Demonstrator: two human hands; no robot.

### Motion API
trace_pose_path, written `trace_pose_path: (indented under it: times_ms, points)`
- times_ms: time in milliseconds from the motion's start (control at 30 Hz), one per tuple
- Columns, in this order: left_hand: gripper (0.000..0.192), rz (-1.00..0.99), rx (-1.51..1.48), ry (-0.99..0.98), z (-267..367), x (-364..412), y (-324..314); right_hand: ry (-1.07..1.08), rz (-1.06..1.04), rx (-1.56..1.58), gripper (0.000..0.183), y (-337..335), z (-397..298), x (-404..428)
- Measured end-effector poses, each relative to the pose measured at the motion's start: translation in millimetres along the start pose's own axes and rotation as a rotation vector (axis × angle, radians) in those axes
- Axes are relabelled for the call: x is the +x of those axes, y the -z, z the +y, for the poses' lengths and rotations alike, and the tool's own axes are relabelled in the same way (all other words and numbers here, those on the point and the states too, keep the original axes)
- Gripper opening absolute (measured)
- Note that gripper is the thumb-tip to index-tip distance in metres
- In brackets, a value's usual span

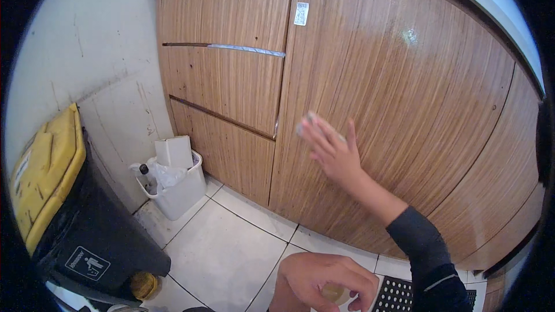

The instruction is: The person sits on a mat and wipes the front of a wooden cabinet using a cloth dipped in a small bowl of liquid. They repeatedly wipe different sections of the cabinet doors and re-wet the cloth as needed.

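Note:
My right hand [336, 151] is stretched out to the wood-grain cabinet door [390, 108], fingers flat and thumb raised. Under its fingertips it holds a small greyish pad [300, 129], blurred, perhaps a cloth or sponge, against or very close to the door. Low in the view, my left hand [327, 279] is curled above the tiled floor. A pale yellowish patch [333, 293] shows inside the curl of its fingers; whether the hand grips it is not plain. A small white label [301, 14] with print sticks to the door's upper left.
Drawer fronts [225, 82] adjoin the door's left side. A white bin [182, 195] holding a carton and plastic waste stands in the corner. At left is a dark wheeled bin [108, 225] with a yellow lid [47, 169], a yellow-brown wheel [144, 286] below. A black dotted mat [393, 294] lies bottom right.

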State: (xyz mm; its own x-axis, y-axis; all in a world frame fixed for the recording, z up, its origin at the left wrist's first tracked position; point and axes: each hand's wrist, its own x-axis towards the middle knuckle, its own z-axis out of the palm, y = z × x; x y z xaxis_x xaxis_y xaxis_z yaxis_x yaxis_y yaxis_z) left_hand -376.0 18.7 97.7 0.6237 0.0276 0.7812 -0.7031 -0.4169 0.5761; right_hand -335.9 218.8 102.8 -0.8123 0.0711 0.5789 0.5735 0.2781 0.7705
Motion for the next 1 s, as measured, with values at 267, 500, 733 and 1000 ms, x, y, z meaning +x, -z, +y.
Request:
trace_pose_path:
  times_ms: [267,500,733,1000]
  points:
    - [0.038,0.068,-0.038,0.07,-1,-21,12,-0.05,0.128,0.154,0.061,-2,-9,59]
    - [0.045,0.199,-0.024,-0.067,-3,-43,10,0.361,-0.023,0.112,0.056,-38,-125,-36]
    - [0.052,0.135,0.002,0.062,21,-41,11,0.194,0.153,0.094,0.053,-40,-68,-4]
    - [0.05,0.164,-0.058,-0.007,-6,-48,9,-0.136,0.289,0.117,0.049,-1,18,65]
